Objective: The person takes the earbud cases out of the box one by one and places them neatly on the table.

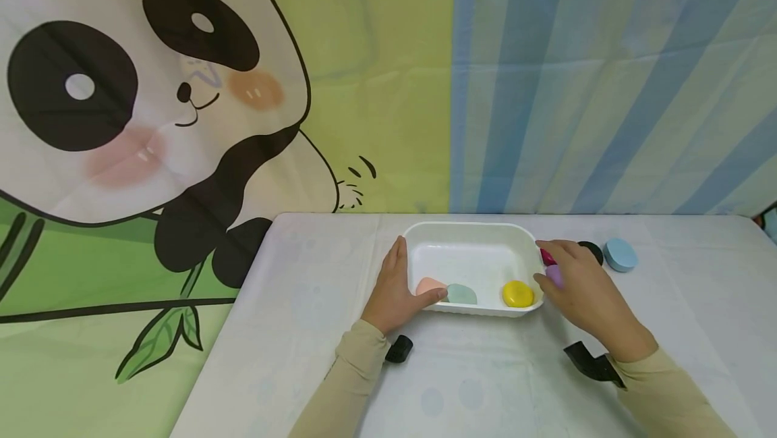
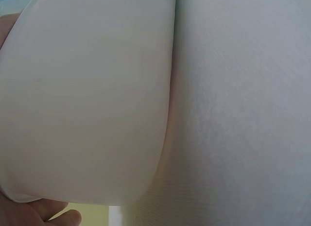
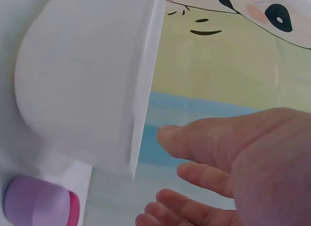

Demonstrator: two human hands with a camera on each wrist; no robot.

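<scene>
Perhaps a makeshift indoor set, by the white-clothed table [image 1: 479, 364] and cartoon panda backdrop [image 1: 376, 87].

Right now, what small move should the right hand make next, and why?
Probably the right hand should ease in and take the right end of the white tray: it is spread open beside that end, holding nothing, while the left hand grips the opposite end. A gentle touch seems wise, since a yellow piece lies inside near there.

White tray [image 1: 464, 266] faces upward; round yellow piece [image 1: 518, 294] lies inside.
</scene>
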